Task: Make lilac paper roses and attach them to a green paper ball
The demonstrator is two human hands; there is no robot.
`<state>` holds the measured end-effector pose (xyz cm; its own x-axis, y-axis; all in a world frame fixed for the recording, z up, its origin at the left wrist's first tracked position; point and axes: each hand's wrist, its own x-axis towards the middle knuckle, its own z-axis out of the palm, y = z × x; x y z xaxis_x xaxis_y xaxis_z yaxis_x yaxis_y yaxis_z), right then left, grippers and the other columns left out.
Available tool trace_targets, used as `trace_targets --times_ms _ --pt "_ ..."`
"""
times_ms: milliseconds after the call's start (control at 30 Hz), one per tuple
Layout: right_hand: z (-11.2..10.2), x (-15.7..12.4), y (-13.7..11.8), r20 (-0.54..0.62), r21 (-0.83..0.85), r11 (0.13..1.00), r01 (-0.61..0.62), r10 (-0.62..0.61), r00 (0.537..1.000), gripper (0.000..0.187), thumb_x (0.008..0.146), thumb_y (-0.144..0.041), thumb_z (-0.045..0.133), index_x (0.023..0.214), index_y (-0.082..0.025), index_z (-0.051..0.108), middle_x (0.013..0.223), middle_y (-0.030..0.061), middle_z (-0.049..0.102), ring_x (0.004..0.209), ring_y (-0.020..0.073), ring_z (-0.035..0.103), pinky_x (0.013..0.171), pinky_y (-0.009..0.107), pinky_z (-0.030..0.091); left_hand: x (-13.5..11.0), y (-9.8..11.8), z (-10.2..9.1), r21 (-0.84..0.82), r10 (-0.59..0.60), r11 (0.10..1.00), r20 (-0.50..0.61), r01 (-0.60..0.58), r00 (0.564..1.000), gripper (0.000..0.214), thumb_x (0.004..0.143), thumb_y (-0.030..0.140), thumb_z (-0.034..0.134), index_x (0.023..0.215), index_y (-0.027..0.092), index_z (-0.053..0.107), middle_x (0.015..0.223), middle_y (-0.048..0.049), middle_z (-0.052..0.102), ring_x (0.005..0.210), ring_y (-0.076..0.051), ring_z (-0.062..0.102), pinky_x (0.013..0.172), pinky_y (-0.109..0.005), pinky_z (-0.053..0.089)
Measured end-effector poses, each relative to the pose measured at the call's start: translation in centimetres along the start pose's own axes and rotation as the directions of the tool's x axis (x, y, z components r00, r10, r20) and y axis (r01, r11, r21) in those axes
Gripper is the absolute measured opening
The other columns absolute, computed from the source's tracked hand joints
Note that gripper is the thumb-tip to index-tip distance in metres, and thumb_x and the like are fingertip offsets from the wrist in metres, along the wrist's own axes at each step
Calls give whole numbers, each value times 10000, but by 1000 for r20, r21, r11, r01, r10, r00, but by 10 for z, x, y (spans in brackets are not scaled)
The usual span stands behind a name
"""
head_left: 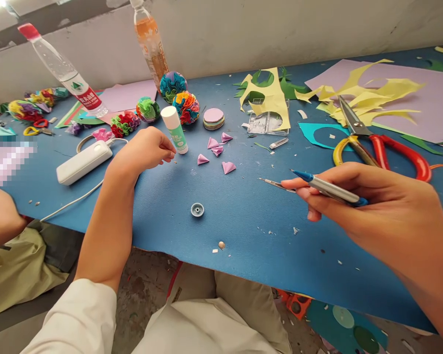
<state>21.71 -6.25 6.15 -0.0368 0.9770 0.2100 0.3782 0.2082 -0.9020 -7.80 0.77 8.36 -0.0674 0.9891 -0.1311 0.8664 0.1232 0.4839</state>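
My right hand (pixel 369 206) grips what looks like a drawing compass (pixel 328 187), silver with blue ends, its thin metal point (pixel 269 182) sticking out leftward above the table. My left hand (pixel 143 150) is closed with fingertips together, close beside an upright glue stick (pixel 175 132) with a white cap; what the fingers hold, if anything, I cannot make out. Several small folded lilac paper cones (pixel 217 150) lie right of the glue stick. Behind them sits a stack of round paper discs (pixel 213 118). A small grey round cap-like piece (pixel 197 210) lies between my hands.
Large red-and-yellow-handled scissors (pixel 362 123) lie on yellow paper scraps (pixel 384 91) at right, near an open clear plastic case (pixel 258 123). Ruffled paper balls (pixel 186 107), two bottles (pixel 72 81) and a white corded device (pixel 84 162) stand left. Another person's arm (pixel 0 219) rests at far left.
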Motion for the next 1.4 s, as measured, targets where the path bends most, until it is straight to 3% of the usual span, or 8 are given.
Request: trace_targets --times_ms 233,367,600,800,1033,1167,1300,1400 --pt "0 0 1 -19 -7 1000 1 -1 1000 89 721 -257 678 656 -224 626 576 -31 565 577 136 611 492 257 476 4 -3 1 0 -35 999 76 36 996 236 649 75 544 769 181 718 838 -83 746 765 -222 704 547 -252 551" --pt "-2 3 4 21 10 999 53 -53 998 110 703 -278 701 647 -216 630 582 -24 581 510 129 594 444 248 474 8 -4 0 47 -33 998 106 28 994 161 652 137 613 760 193 720 836 -74 744 680 -212 693 543 -267 538" --pt "-1 -1 0 -27 -41 999 -2 1 1000 165 708 -335 695 637 -213 611 554 -17 561 585 164 624 489 281 494 3 -4 1 9 -3 1000 -19 3 1000 78 650 169 674 701 198 725 670 -48 713 572 -204 646 562 -303 514" --pt "0 -1 -1 -28 -27 1000 -4 4 1000 127 714 -276 682 635 -214 605 545 -27 550 589 150 623 503 266 489 5 -2 -2 121 -82 990 72 73 994 320 620 86 622 899 206 722 679 -30 727 649 -225 683 632 -302 531" --pt "0 -1 -2 -19 -26 1000 10 -10 1000 131 730 -268 678 636 -218 603 543 -27 553 701 178 673 555 261 502 8 -12 -1 102 -83 991 7 82 997 312 608 63 560 868 179 686 783 -73 738 699 -230 687 543 -277 523" --pt "-1 0 2 -22 -53 998 15 -17 1000 121 729 -277 692 653 -216 621 557 -20 574 658 177 669 503 258 499 6 -8 -3 215 -45 976 29 38 999 218 641 150 646 853 185 678 761 -45 737 696 -216 678 567 -267 497" --pt "-6 7 17 47 -24 987 161 -160 986 142 731 -325 709 655 -234 632 521 -36 562 566 156 656 451 234 521 4 0 -4 338 -128 937 113 83 985 168 747 212 570 885 181 661 751 -32 731 706 -192 678 602 -261 490" --pt "-8 10 24 80 -31 969 246 -243 967 109 753 -333 700 696 -257 648 552 -41 594 501 131 632 425 220 525 3 -1 -4 402 -142 912 133 78 981 285 783 182 510 1039 179 635 876 -41 739 818 -198 685 696 -281 504"
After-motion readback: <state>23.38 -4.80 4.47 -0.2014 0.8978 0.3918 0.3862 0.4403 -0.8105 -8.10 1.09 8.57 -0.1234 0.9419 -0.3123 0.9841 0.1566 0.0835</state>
